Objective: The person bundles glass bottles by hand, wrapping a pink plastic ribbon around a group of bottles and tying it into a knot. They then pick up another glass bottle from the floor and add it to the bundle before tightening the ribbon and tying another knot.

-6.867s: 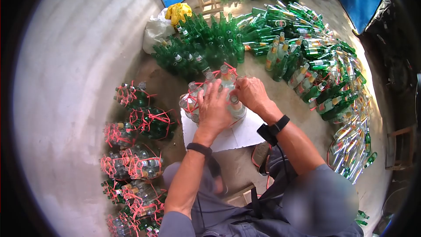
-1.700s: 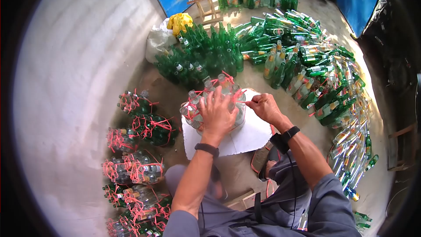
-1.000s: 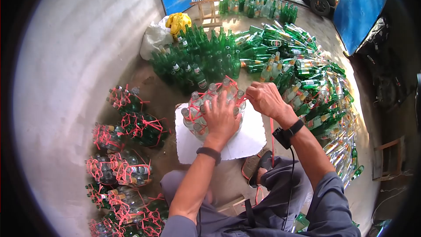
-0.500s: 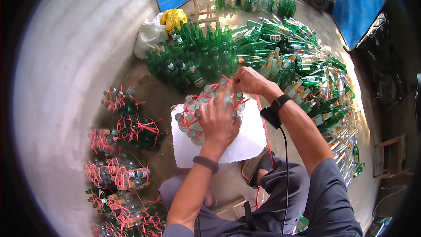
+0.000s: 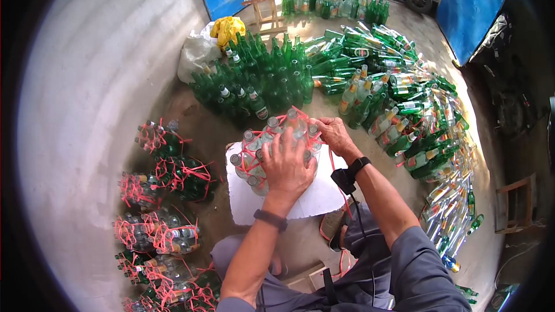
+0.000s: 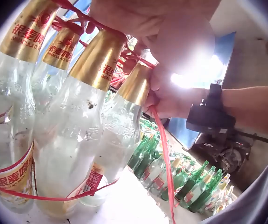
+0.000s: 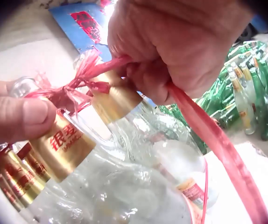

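A bundle of clear glass bottles [image 6: 66, 135] with gold neck foil stands upright on a white board [image 5: 245, 205], red plastic strap [image 7: 220, 144] laced around the necks and lower bodies. My left hand [image 5: 288, 169] lies over the bundle from the near side. In the right wrist view, its thumb and fingers grip a bottle neck [image 7: 64, 149] beside a strap knot [image 7: 71, 95]. At the bundle's right side my right hand [image 5: 337, 137] holds the strap in curled fingers, close to the necks. A long tail of strap hangs down from that hand.
Strapped bottle bundles [image 5: 176, 173] line the left wall. Green bottles [image 5: 272, 75] stand ahead, and a large heap of lying bottles [image 5: 399, 81] curves along the right. A wooden stool [image 5: 266, 11] and a white sack [image 5: 196, 55] are at the back. My sandalled foot is near the board.
My right hand has pulled strap out to the right, moved up past the bundle's far right side, then come back down beside the necks. My left hand has stayed on the bottles.
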`<state>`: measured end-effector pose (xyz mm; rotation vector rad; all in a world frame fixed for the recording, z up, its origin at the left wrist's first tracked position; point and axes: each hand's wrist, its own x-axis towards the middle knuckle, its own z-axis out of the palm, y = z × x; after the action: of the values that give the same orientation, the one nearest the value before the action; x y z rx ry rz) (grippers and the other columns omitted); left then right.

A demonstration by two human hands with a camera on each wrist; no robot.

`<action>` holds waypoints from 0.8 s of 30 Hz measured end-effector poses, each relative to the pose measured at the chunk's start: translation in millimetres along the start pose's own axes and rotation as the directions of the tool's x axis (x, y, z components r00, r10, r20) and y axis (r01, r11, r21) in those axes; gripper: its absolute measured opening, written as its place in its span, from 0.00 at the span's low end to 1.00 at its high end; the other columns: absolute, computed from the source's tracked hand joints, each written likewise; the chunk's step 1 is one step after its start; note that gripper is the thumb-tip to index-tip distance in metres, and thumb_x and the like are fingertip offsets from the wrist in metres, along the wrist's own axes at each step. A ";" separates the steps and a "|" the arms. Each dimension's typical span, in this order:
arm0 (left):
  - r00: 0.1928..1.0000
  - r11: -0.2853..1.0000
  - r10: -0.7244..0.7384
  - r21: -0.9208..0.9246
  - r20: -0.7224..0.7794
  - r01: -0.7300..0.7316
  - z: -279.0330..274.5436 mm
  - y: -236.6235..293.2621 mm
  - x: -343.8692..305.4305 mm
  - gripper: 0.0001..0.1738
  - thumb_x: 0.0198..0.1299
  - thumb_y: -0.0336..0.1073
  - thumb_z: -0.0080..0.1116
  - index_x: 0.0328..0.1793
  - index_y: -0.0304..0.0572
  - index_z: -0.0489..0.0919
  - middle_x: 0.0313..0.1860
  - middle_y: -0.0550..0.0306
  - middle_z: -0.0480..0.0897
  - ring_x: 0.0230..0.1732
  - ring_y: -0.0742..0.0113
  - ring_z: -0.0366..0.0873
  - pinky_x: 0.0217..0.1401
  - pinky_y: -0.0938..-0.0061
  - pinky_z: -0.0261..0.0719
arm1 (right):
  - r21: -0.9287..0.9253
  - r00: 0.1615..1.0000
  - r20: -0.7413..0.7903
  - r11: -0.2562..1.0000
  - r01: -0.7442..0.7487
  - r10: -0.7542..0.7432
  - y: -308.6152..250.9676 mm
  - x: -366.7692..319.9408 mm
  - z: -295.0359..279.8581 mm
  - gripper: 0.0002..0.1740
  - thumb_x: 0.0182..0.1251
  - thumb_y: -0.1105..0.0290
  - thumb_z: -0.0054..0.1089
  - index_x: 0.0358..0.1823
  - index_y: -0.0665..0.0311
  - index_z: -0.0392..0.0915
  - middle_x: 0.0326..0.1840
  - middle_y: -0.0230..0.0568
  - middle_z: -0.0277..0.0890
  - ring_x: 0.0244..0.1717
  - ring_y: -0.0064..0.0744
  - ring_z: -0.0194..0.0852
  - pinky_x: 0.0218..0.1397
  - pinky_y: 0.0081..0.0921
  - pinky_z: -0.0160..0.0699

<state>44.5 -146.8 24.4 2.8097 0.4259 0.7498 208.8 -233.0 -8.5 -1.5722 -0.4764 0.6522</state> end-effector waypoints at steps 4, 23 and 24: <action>1.000 0.995 -0.011 -0.095 0.018 0.012 -7.3 1.1 -0.8 0.32 0.48 0.45 0.72 0.61 0.41 0.81 0.74 0.43 0.70 0.72 0.44 0.65 0.76 0.45 0.55 | -0.134 0.999 -0.033 0.991 0.016 -0.020 11.0 4.1 -2.9 0.18 0.73 0.59 0.62 0.49 0.68 0.88 0.25 0.25 0.77 0.28 0.16 0.70 0.29 0.23 0.72; 0.911 0.888 -0.363 -0.370 -0.197 0.274 -4.0 -23.3 -70.3 0.50 0.61 0.52 0.67 0.80 0.31 0.56 0.81 0.34 0.50 0.81 0.37 0.46 0.81 0.47 0.47 | -0.117 0.981 -0.175 0.991 0.063 -0.083 12.0 -18.1 11.0 0.23 0.75 0.57 0.59 0.30 0.73 0.82 0.18 0.24 0.67 0.22 0.14 0.58 0.23 0.25 0.63; 0.907 0.881 -0.373 -0.383 -0.198 0.278 -3.8 -25.5 -67.5 0.50 0.63 0.54 0.66 0.80 0.31 0.57 0.79 0.34 0.51 0.80 0.36 0.47 0.81 0.47 0.47 | -0.116 0.981 -0.177 0.991 0.059 -0.079 12.7 -22.5 12.1 0.23 0.75 0.57 0.59 0.30 0.73 0.82 0.18 0.24 0.67 0.22 0.14 0.58 0.23 0.25 0.63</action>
<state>-19.2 -144.4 -9.7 2.2362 0.7176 1.0138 183.0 -239.9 -18.5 -1.6939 -0.4342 0.4299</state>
